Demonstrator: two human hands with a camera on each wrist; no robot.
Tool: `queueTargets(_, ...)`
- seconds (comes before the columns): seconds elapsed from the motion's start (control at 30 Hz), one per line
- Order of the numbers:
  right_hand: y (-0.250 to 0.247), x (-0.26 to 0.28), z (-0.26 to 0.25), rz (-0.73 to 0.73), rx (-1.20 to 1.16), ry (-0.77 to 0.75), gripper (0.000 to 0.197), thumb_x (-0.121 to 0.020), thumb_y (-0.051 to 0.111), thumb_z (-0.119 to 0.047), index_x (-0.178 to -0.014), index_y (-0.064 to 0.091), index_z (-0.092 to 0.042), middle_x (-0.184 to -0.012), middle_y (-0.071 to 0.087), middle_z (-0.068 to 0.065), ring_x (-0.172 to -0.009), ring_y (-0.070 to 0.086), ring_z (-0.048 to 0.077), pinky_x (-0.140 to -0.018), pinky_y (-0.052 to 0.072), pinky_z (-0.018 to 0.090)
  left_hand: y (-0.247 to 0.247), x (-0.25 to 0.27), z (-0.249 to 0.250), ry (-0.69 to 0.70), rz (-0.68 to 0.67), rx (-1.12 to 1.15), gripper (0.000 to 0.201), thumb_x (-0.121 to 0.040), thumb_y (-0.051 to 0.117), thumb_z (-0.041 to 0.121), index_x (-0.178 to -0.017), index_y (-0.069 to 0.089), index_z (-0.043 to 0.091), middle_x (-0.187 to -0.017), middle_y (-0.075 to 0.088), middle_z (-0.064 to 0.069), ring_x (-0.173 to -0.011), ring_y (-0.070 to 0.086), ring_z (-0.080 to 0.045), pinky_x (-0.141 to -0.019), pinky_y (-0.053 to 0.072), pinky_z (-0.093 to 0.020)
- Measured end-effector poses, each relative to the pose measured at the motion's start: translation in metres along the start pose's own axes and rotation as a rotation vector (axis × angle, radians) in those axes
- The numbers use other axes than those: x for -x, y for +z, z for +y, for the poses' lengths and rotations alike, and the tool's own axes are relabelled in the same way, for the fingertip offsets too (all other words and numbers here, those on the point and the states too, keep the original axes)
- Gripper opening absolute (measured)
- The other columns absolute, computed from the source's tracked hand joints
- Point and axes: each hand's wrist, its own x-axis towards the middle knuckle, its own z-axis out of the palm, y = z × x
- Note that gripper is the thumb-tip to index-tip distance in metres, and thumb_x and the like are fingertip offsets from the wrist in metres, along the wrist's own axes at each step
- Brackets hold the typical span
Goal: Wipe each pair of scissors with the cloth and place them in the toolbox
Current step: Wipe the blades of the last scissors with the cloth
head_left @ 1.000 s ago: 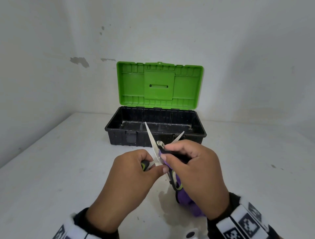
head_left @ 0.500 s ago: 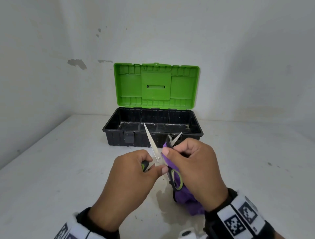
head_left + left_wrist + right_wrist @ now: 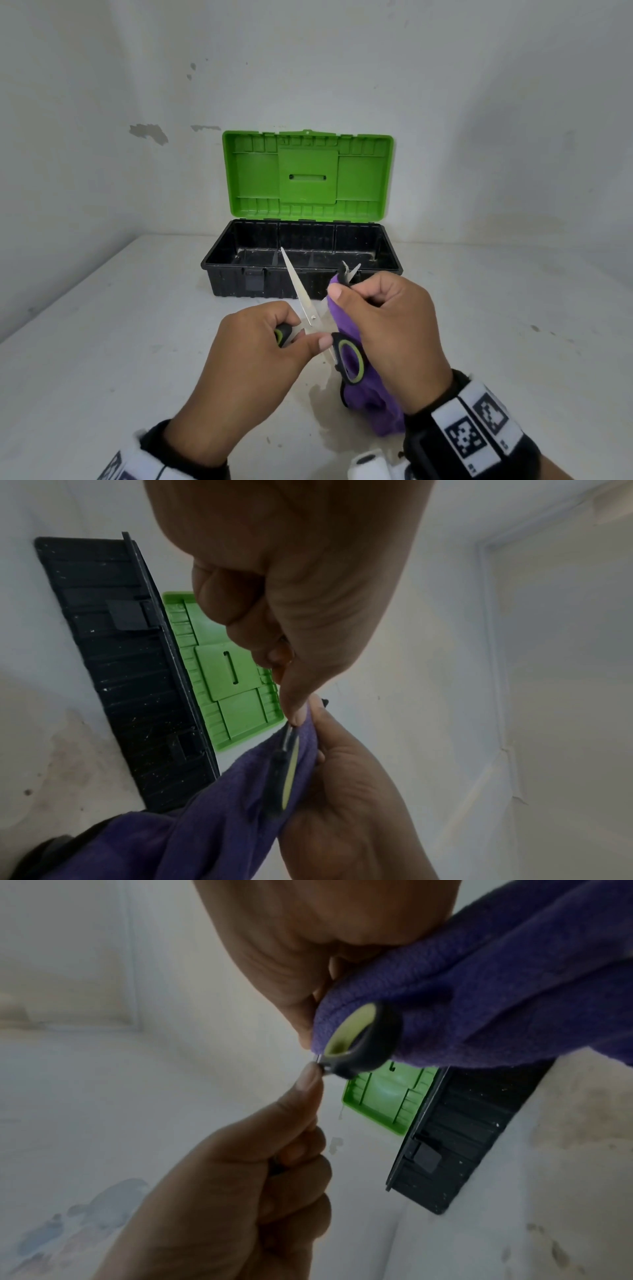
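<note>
head view: left hand (image 3: 250,363) grips scissors (image 3: 308,308) handle; right hand (image 3: 394,339) pinches cloth (image 3: 346,318) round other blade.

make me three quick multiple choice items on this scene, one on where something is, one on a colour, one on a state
1. Where is the toolbox?
A. beyond both hands, near the wall
B. by the person's right wrist
C. under the cloth

2. What colour is the cloth?
A. white
B. purple
C. orange

3. How are the scissors?
A. shut and lying in the toolbox
B. blades spread, held in the hands
C. lying flat on the table

Key: 1 A, it sits past the left hand and right hand. 2 B, purple fabric hangs from the right hand. 3 B, the two blades point apart, one handle in the left hand.
</note>
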Motion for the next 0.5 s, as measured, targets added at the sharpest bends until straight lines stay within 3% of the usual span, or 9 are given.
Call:
queueTargets(0.1,0.003,0.007,-0.004,-0.075,-0.012,0.007,0.024,-0.081,0.083,-0.027,-0.066,0.068,-0.016,-0.061,0.068,0.001,-0.054,0.059,0.008,-0.056,0.051,0.024,-0.001,0.000,-0.001,0.009,0.006,0.017,0.037,-0.067,0.081,0.050,-0.060,0.059,0.021,-0.048,0.047,0.004,-0.045,0.039,-0.006,-0.045,0.037,-0.012)
queueTargets(0.23,0.000,0.000,0.001,-0.003,-0.011,0.006,0.026,-0.079,0.084,-0.030,-0.064,0.067,-0.017,-0.061,0.068,0.000,-0.053,0.058,0.008,-0.056,0.050,0.024,-0.003,0.002,-0.002,0.018,-0.010,0.012,0.039,-0.066,0.081,0.051,-0.061,0.060,0.018,-0.055,0.054,-0.005,-0.045,0.039,-0.006,-0.045,0.037,-0.014)
queueTargets(0.4,0.000,0.005,-0.005,-0.065,0.013,0.007,0.026,-0.080,0.082,-0.030,-0.066,0.066,-0.016,-0.059,0.066,-0.002,-0.051,0.055,0.003,-0.053,0.047,0.017,-0.004,0.003,-0.004,0.011,-0.023,0.058,0.040,-0.065,0.082,0.051,-0.060,0.060,0.017,-0.049,0.046,0.003,-0.044,0.037,-0.007,-0.045,0.036,-0.015)
queueTargets(0.5,-0.003,-0.003,-0.003,0.003,0.028,-0.011,0.026,-0.079,0.083,-0.032,-0.065,0.067,-0.016,-0.062,0.068,-0.001,-0.054,0.059,0.006,-0.055,0.050,0.020,-0.005,0.003,-0.005,0.020,-0.024,0.055,0.039,-0.066,0.081,0.050,-0.061,0.061,0.017,-0.050,0.047,-0.002,-0.045,0.036,-0.007,-0.045,0.035,-0.015)
